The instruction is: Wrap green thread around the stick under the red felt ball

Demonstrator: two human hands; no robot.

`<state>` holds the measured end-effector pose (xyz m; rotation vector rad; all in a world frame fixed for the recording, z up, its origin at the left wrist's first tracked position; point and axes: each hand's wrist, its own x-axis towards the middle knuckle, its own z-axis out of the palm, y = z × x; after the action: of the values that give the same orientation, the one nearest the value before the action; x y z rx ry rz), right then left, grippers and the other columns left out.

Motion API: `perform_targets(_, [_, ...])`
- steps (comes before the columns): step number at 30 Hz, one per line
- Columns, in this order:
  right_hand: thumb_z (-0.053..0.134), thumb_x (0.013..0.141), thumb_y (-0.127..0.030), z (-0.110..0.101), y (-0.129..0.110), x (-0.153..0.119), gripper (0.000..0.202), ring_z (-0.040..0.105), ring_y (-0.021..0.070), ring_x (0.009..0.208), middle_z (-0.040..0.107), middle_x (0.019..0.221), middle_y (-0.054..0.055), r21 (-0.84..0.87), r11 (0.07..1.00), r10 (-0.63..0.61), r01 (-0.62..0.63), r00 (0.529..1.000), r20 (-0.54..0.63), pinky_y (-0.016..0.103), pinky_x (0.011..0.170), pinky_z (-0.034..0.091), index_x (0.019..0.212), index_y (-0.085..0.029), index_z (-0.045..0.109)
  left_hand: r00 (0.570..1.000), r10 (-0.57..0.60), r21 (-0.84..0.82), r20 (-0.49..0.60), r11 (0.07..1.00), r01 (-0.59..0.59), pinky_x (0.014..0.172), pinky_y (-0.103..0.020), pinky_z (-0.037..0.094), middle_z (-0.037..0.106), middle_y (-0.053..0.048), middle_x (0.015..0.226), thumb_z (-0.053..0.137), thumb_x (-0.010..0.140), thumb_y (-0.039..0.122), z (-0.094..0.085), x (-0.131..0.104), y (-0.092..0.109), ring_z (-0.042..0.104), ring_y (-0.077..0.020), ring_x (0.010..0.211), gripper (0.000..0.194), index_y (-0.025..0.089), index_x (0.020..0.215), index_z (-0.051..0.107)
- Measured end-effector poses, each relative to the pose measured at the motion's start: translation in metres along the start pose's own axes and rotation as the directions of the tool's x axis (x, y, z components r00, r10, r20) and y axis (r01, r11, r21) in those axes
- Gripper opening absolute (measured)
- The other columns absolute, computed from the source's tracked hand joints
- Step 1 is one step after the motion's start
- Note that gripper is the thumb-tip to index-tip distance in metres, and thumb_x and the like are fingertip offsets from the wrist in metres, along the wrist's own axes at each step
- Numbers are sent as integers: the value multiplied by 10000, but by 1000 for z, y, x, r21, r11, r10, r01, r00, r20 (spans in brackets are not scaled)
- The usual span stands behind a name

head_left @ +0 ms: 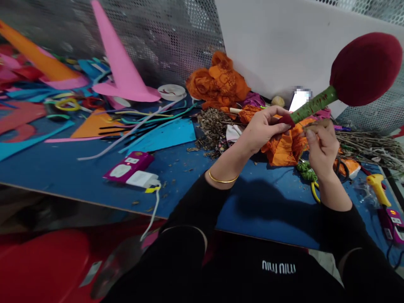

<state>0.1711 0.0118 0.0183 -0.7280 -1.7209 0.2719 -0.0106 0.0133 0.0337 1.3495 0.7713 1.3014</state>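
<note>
A dark red, rounded padded head [366,69] tops a handle wrapped in green [315,104] with red stitch-like marks. It tilts up to the right above the table. My left hand [263,126] pinches the red lower end of this handle between thumb and fingers. Close beside that end, the fingers of my right hand [323,145] are pressed together. Whatever they pinch is too small to make out. Crumpled orange cloth [282,149] lies behind and below both hands. A bundle of green cord [306,170] is just left of my right wrist.
Dried plant stems [214,126] and an orange fabric heap [217,84] lie at the back. Pink [121,63] and orange cones [47,63] stand left. A purple power box [129,166] with a cable sits near the front. A yellow glue gun [377,189] is far right.
</note>
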Motion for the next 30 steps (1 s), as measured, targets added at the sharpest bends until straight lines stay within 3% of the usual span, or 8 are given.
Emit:
perform_targets(2, [559, 927, -416, 4, -4, -1, 301, 637, 239, 983, 622, 909, 60, 56, 993, -99, 103, 993, -67, 445, 884, 530, 705, -229, 640, 999, -37, -29, 15, 999, 38, 502, -183, 390, 635, 24, 668, 653, 801, 123, 2, 2, -3, 576, -75, 562, 142, 179, 917, 593])
perform_targets(4, [529, 936, -450, 10, -5, -2, 322, 659, 232, 916, 615, 833, 47, 235, 966, -97, 111, 993, -73, 450, 857, 541, 706, -241, 611, 999, -49, -32, 20, 998, 50, 519, -188, 400, 620, 30, 670, 658, 798, 121, 5, 4, -8, 566, -71, 562, 133, 179, 890, 583])
perform_targets(6, [520, 935, -480, 15, -3, -1, 335, 632, 183, 697, 531, 653, 0, 402, 915, -13, 33, 999, -52, 413, 772, 554, 698, -248, 569, 999, -35, -7, 15, 999, 36, 539, -190, 411, 614, 30, 686, 648, 794, 110, 8, 6, -13, 554, -64, 570, 123, 171, 877, 581])
perform_targets(9, [585, 897, -458, 14, -3, 2, 340, 404, 92, 442, 365, 537, -58, 533, 828, 206, -173, 979, -3, 286, 545, 481, 652, -233, 517, 1000, 15, 68, 8, 998, -16, 610, -202, 455, 635, 14, 739, 596, 789, 93, 14, 9, -24, 563, -68, 618, 121, 147, 896, 604])
perform_targets(14, [649, 853, -376, 7, -15, 3, 315, 301, 60, 445, 371, 557, -59, 547, 759, 421, -353, 907, 1, 212, 413, 261, 634, -202, 504, 993, 115, 252, 2, 961, -112, 737, -260, 500, 671, -6, 796, 573, 743, 117, 22, 10, -40, 604, -109, 701, 164, 125, 890, 645])
perform_targets(23, [620, 893, -425, 17, -25, -9, 354, 313, 60, 476, 405, 597, -52, 447, 855, 341, -263, 935, -102, 213, 439, 284, 651, -202, 491, 980, 198, 472, 9, 863, -179, 750, -276, 497, 697, -25, 809, 570, 777, 169, 21, 9, -44, 624, -149, 755, 168, 124, 900, 675])
perform_targets(27, [586, 922, -439, 18, -20, -8, 342, 365, 63, 479, 409, 610, -52, 455, 863, 285, -220, 955, -78, 215, 457, 334, 683, -209, 503, 964, 262, 695, -46, 701, -158, 795, -305, 501, 725, -37, 925, 565, 825, 195, 21, 3, -40, 656, -184, 839, 213, 164, 1009, 669])
perform_targets(30, [553, 946, -425, 16, -19, -6, 324, 489, 89, 530, 423, 601, -51, 454, 876, 212, -166, 976, -52, 247, 551, 450, 699, -220, 510, 921, 386, 836, -59, 523, -165, 803, -316, 501, 729, -46, 999, 543, 874, 215, 21, -3, -34, 671, -202, 887, 246, 188, 1104, 626])
